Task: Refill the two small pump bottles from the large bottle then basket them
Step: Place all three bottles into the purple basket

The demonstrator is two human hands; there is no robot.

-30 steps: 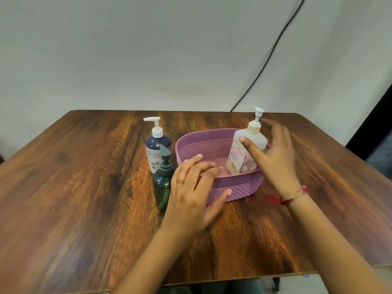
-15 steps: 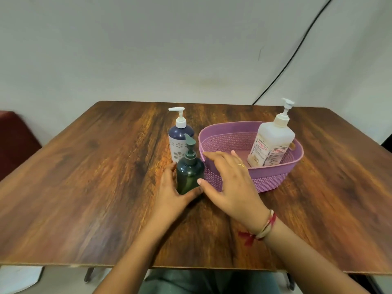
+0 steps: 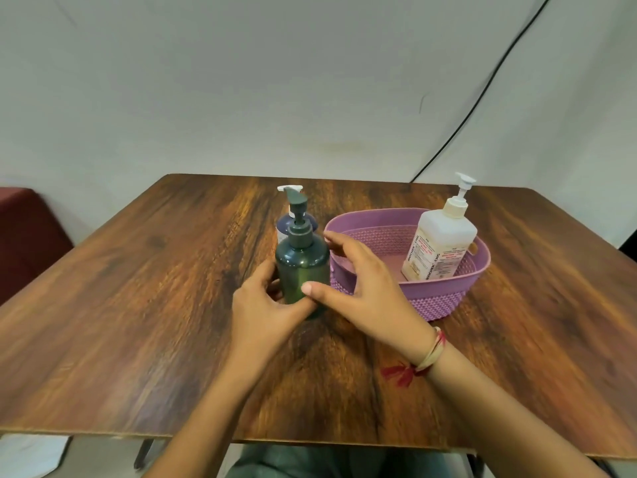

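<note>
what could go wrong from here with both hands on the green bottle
1. The green pump bottle is held low, left hand around its base and right hand beside it; its tall pump could tip it.
2. The blue bottle stands right behind it, mostly hidden, and may get knocked.
3. The large white bottle leans inside the purple basket; a bump from the right hand against the rim could topple it.

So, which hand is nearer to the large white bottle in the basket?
Right. The right hand is beside the basket holding the white bottle; the left hand is farther away, past the green bottle.
</note>
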